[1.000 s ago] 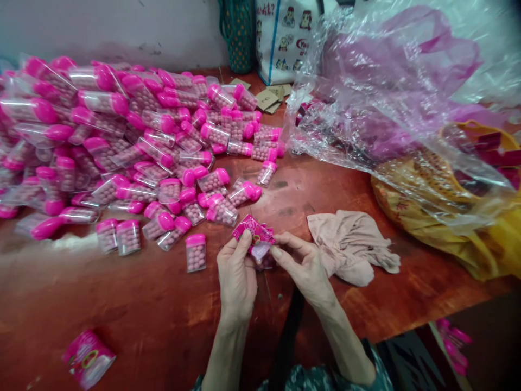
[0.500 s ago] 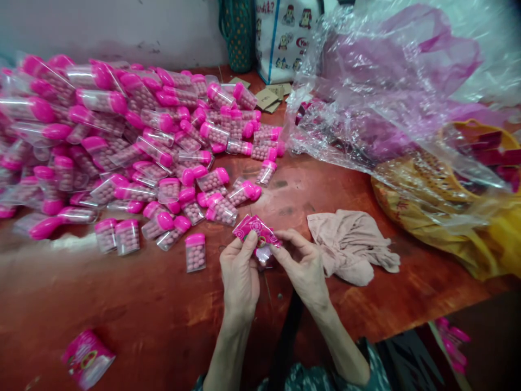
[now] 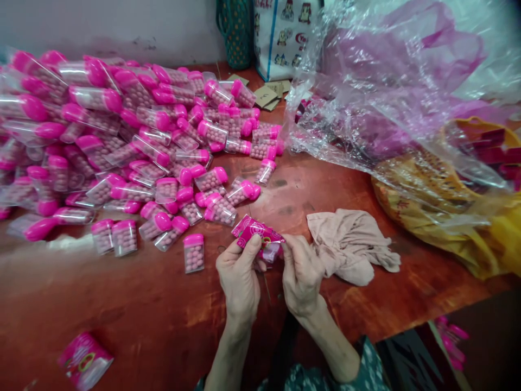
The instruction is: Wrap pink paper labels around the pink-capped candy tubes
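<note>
Both hands at frame centre, over the reddish-brown counter [image 3: 163, 315]. Left hand [image 3: 240, 285]: fingers pinching a glossy pink printed film sleeve with a clear patch [image 3: 260, 236], thumb on top, at its left half. Right hand [image 3: 302, 277]: thumb and curled fingers pinching the same sleeve at its right edge. Sleeve is at centre, between the hands, slightly tilted; whether anything is inside, can't tell.

Left of left hand, a single clear plastic bottle with pink cap and pink balls [image 3: 194, 258], on the counter, apart from the heap. Big heap of pink-capped clear bottles [image 3: 134, 141] fills the upper left. Flat pink printed packet [image 3: 85, 361] lies alone, lower left.

Crumpled pale pink cloth [image 3: 352, 244] right of right hand. Yellow plastic bag [image 3: 419, 212] at right edge; crumpled clear plastic film [image 3: 321, 130] and translucent purple bag [image 3: 366, 60], upper right. Top centre: dark green dotted bag [image 3: 235, 35], white bag with cartoon figures [image 3: 280, 41], small brown cardboard pieces [image 3: 266, 98] below them. Pink objects [image 3: 451, 342] lower right, blurred.
</note>
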`<action>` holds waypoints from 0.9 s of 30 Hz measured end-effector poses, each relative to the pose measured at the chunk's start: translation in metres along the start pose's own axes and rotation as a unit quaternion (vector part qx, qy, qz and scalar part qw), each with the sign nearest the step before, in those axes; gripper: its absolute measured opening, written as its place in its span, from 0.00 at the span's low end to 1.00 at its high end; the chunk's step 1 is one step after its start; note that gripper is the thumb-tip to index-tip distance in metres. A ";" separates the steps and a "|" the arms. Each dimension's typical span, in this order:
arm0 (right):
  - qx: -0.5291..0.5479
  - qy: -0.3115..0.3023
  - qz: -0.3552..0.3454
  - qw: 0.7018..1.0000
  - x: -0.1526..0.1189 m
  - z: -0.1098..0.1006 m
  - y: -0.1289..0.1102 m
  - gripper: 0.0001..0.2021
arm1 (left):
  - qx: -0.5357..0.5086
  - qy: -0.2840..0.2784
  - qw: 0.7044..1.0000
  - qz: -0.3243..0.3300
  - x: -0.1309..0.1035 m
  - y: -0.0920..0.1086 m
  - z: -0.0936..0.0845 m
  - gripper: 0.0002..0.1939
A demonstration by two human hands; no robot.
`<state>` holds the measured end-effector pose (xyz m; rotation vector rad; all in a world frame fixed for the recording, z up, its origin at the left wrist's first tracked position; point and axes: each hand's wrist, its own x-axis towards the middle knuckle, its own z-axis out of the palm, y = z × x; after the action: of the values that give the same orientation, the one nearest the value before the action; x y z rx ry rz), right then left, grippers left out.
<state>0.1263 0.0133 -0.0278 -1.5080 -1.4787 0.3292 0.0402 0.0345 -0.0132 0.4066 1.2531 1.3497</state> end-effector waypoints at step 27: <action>0.170 -0.036 0.181 0.968 0.013 -0.008 0.008 0.07 | 0.103 -0.059 0.989 0.088 0.009 0.007 -0.006 0.15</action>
<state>0.1406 0.0229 -0.0242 -1.4882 -1.1237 0.8203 0.0297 0.0414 -0.0137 0.7467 1.2840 1.3274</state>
